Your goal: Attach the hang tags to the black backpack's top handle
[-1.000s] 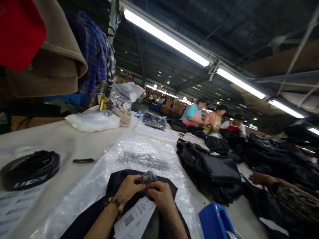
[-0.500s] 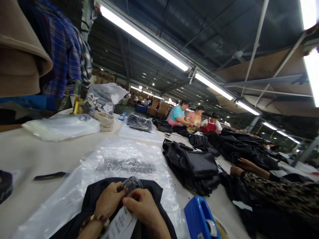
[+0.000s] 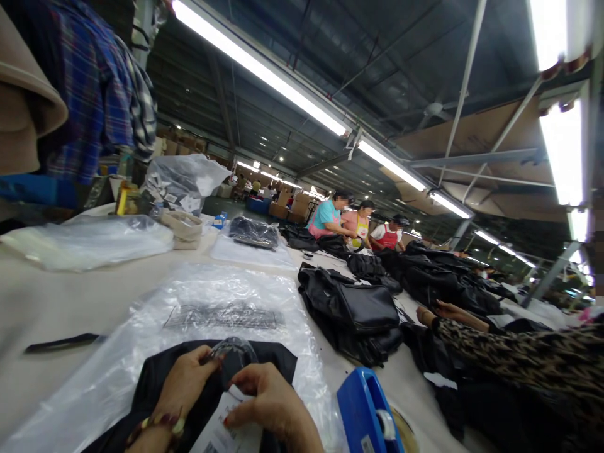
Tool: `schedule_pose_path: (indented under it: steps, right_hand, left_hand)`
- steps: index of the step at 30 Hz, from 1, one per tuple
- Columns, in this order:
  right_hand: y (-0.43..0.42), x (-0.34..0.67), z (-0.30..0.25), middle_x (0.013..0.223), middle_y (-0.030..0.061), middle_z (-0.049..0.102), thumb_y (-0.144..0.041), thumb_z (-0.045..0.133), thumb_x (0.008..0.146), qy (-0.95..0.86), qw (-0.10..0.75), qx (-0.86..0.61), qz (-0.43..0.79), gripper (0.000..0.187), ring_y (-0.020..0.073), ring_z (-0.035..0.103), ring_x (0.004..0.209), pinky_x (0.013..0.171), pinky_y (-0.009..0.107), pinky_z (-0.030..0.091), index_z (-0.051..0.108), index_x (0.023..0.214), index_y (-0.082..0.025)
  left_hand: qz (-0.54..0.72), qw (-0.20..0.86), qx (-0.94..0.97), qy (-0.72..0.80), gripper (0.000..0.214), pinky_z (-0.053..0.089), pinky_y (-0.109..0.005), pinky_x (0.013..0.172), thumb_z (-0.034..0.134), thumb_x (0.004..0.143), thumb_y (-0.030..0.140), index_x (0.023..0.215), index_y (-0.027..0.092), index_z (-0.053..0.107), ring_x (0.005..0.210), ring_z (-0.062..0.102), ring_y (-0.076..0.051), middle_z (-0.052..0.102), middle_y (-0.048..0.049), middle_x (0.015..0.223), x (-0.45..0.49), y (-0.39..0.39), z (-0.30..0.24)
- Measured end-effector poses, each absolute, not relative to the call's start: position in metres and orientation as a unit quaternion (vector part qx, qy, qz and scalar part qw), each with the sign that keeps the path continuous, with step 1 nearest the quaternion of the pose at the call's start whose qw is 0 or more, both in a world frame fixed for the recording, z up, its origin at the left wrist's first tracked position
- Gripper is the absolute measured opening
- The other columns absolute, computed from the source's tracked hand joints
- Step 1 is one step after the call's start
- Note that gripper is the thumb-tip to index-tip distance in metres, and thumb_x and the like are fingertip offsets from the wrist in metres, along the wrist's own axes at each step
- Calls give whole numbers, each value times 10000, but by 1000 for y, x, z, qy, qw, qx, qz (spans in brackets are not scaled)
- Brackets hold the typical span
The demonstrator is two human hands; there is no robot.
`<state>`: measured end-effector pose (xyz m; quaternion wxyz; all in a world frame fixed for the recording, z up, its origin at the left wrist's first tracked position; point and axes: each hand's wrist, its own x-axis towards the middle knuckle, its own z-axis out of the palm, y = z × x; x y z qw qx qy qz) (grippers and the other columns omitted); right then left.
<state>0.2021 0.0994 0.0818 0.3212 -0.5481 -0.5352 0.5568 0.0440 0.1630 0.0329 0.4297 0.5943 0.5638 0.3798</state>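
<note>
Low in the head view, a black bag or garment [image 3: 155,371] lies on a large clear plastic bag [image 3: 198,286]. At its top edge is a dark loop [image 3: 232,360] with clear plastic around it. My left hand [image 3: 185,380], with a beaded bracelet at the wrist, is closed with its fingertips on the left side of this loop. My right hand [image 3: 276,399] is at a white printed tag [image 3: 221,425], its thumb across the tag and its index finger curled near the top end. The fingers hide part of the tag.
A blue tape dispenser [image 3: 365,409] stands at my right, and black bags [image 3: 356,308] are stacked beyond it. A co-worker's patterned sleeve [image 3: 509,352] reaches in from the right. On the left lie a black strip [image 3: 63,343] and folded plastic bags [image 3: 94,242].
My right hand's fingers have moved from pinching beside the loop onto the white tag, the thumb lower down. My left hand stays at the loop. The view has turned slightly right.
</note>
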Motion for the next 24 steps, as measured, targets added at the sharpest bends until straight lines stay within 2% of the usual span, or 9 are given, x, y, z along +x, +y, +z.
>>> schedule_pose_path:
  steps: [9, 16, 19, 24]
  right_hand:
    - [106, 195, 69, 564, -49, 586, -123, 702, 404, -509, 355, -561, 547, 303, 86, 480, 484, 487, 212, 355, 686, 706, -152]
    - [108, 192, 65, 527, -51, 560, -114, 678, 418, -495, 374, -565, 544, 246, 79, 461, 464, 471, 213, 322, 672, 663, -139]
    - [109, 193, 66, 531, -46, 562, -129, 685, 408, -491, 371, -570, 544, 267, 86, 465, 475, 479, 217, 324, 668, 674, -139]
    - [109, 195, 65, 527, -47, 554, -161, 681, 402, -488, 365, -571, 550, 276, 88, 458, 470, 487, 219, 322, 636, 674, -140]
  left_hand:
    - [394, 425, 585, 568, 379, 364, -294, 552, 472, 565, 595, 556, 218, 509, 545, 460, -171, 508, 33, 504, 44, 158, 41]
    - [410, 509, 543, 527, 298, 457, -302, 598, 591, 505, 473, 623, 200, 596, 641, 584, -213, 634, -8, 621, 41, 155, 48]
    - [413, 516, 531, 530, 223, 458, -311, 599, 554, 521, 418, 606, 218, 603, 639, 586, -223, 630, -9, 607, 35, 153, 53]
    - [461, 501, 541, 494, 184, 439, -320, 705, 503, 555, 388, 504, 226, 575, 749, 567, -237, 633, -35, 666, 30, 151, 57]
